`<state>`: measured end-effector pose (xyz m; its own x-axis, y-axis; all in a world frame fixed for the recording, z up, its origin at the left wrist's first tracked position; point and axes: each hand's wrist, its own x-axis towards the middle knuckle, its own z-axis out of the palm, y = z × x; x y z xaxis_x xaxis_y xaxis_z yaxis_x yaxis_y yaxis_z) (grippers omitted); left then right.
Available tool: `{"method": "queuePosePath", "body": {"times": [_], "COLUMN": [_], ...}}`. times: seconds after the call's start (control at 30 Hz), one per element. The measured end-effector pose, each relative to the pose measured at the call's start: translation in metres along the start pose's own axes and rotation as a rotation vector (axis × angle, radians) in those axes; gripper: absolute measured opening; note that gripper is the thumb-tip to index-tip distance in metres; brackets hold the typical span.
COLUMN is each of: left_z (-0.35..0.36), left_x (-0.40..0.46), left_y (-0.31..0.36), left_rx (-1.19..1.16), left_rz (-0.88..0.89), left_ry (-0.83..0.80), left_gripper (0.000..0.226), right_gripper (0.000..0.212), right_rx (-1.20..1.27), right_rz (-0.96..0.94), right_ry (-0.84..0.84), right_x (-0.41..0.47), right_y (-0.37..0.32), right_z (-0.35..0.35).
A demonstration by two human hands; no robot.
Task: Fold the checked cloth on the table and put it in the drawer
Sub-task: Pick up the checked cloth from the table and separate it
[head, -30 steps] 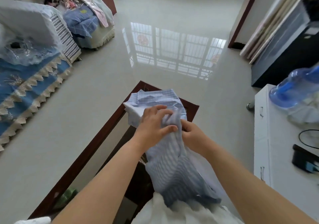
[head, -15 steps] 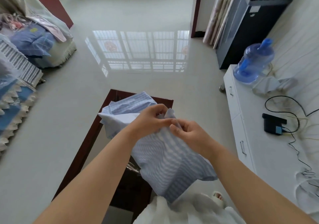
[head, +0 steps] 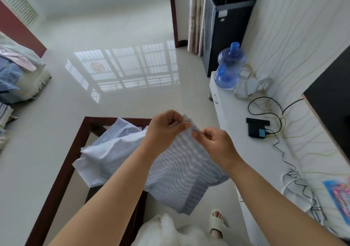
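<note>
The blue-and-white checked cloth (head: 178,173) is lifted off the glass-topped table with a dark wood frame (head: 75,143); its lower part hangs down and its left part drapes over the table. My left hand (head: 164,130) pinches the cloth's top edge between thumb and fingers. My right hand (head: 214,141) pinches the same edge just to the right, and the two hands almost touch. A long white cabinet with drawers (head: 244,158) stands on the right; its drawer fronts and handles (head: 215,98) look closed.
On the cabinet top stand a blue water bottle (head: 229,67), a crumpled grey cloth (head: 250,88), a black box (head: 257,128) and tangled cables (head: 295,181). A tall black unit (head: 225,27) is behind it. A covered sofa (head: 20,75) is at the left. My slippered foot (head: 216,221) is on the glossy floor.
The view swung right, bringing the white cabinet into sight. Both hands lifted the cloth's top edge higher and to the right, away from the table.
</note>
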<state>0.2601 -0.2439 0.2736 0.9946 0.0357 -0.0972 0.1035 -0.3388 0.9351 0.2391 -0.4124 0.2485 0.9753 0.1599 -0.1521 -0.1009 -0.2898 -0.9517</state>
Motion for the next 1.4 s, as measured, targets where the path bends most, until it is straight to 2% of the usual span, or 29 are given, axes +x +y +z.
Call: {"method": "queuePosePath", "body": {"times": [0.17,0.27,0.33,0.4,0.6,0.83,0.93,1.0,1.13,1.27,1.4], "left_z": [0.067,0.096,0.111,0.121,0.145,0.16,0.153,0.141,0.109,0.082,0.048], "left_x": [0.007,0.007,0.009,0.01,0.014,0.014,0.013,0.015,0.018,0.016,0.013], "left_y": [0.04,0.062,0.072,0.08,0.097,0.103,0.103,0.101,0.095,0.089,0.082], "left_rx": [-0.12,-0.193,-0.182,-0.187,-0.277,-0.332,-0.341,-0.349,-0.353,-0.35,-0.356], "left_rz": [0.04,-0.003,-0.014,-0.019,0.01,-0.041,-0.002,-0.002,-0.005,-0.028,-0.021], "left_ry": [-0.009,-0.046,-0.053,-0.061,-0.108,-0.128,-0.056,-0.02,-0.006,0.021,0.071], "left_gripper": [0.02,0.033,0.026,0.014,0.015,0.009,0.012,0.012,0.013,0.014,0.009], "right_gripper": [0.047,0.047,0.046,0.047,0.05,0.047,0.027,0.028,0.026,0.028,0.034], "right_rx": [-0.023,-0.042,-0.072,-0.108,-0.183,-0.313,-0.265,-0.272,-0.504,-0.42,-0.435], "right_rz": [-0.032,-0.051,-0.071,-0.089,-0.115,-0.106,-0.133,-0.184,-0.343,-0.27,-0.23], "right_ry": [0.113,0.177,0.208,0.239,0.328,0.425,0.379,0.311,0.28,0.141,0.034], "right_x": [-0.003,-0.005,-0.007,-0.009,-0.013,-0.023,-0.022,-0.022,-0.021,-0.011,-0.006], "right_y": [0.014,0.019,0.02,0.019,0.018,0.011,0.007,0.002,-0.009,-0.015,-0.018], "right_z": [-0.073,-0.106,-0.123,-0.135,-0.16,-0.172,-0.17,-0.166,-0.148,-0.132,-0.116]}}
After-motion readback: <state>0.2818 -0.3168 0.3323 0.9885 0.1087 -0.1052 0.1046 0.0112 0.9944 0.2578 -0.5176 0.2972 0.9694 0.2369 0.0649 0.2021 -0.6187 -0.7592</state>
